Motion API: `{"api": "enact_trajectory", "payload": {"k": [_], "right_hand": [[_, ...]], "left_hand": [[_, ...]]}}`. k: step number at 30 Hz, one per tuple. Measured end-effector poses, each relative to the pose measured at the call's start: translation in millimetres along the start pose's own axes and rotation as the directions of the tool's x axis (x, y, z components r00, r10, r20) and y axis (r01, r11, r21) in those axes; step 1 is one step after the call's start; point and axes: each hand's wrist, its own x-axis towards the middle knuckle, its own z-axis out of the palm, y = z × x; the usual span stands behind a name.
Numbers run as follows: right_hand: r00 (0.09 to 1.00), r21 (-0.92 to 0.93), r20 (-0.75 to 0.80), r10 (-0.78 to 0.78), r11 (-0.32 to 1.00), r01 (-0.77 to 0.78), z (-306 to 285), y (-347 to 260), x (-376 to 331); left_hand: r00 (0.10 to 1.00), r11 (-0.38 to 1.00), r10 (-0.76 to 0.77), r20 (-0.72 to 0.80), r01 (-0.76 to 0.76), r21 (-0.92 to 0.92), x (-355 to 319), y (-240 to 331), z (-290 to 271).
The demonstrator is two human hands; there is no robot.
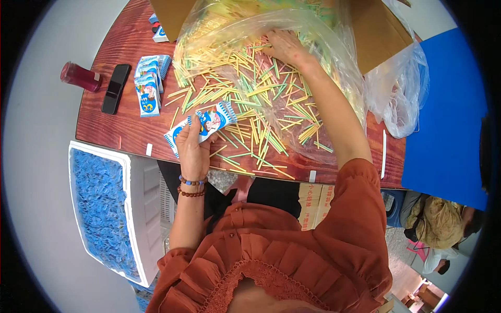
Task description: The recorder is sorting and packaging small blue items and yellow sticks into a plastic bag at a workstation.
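1. Blue-and-white wrapping covers the packet [214, 119] in the left hand [193, 145]; thumb and fingers are clamped on it, and it tilts up toward its right end, above the table's near edge. A second packet seems to overlap it, though the grip hides how they lie.
2. Farther off, the right hand [286, 48] reaches palm down among the sticks [261, 141] at the clear bag [246, 25]. Its fingertips are partly hidden, so whether they are together on any sticks cannot be told.
3. Thin, straight and mostly yellow and green, with some pink, the sticks spread loosely from the bag across the red wood-grain table [102, 130].
4. Around the bag stand brown carton [373, 36] flaps; a crumpled white bag [402, 88] hangs at the table's right side.
5. Left of the sticks, more packets [148, 96] overlap in a pile. Just beside them lies a black phone [116, 89], then a red jar [86, 78] at the edge.
6. Below the table's left end, a white foam box [143, 201] holds many blue pieces [99, 203].
7. Beaded bracelets [191, 194] circle the left wrist.
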Motion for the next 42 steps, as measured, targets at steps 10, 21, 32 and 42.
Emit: {"api": "enact_trajectory", "payload": {"k": [10,21,32,42], "right_hand": [[0.947,0.199,0.224,0.229,0.941,-0.274,-20.8,-9.9,16.9],[0.976,-0.103,-0.017,0.215,0.971,-0.216,29.1,-15.3,56.3],[0.953,0.221,0.220,0.209,0.941,-0.257,-15.3,-5.0,9.9],[0.979,0.248,0.015,0.202,0.948,-0.200,-9.8,-2.3,-26.5]], "left_hand": [[0.999,1.000,-0.024,0.030,0.024,-0.004,2.2,-0.2,-6.3],[1.000,0.999,-0.031,-0.002,0.031,-0.007,1.0,2.3,-5.5],[0.998,0.998,-0.059,0.034,0.061,-0.032,1.2,-2.1,-10.9],[0.996,0.996,-0.087,0.015,0.087,-0.007,-4.7,-4.4,-0.7]]}}
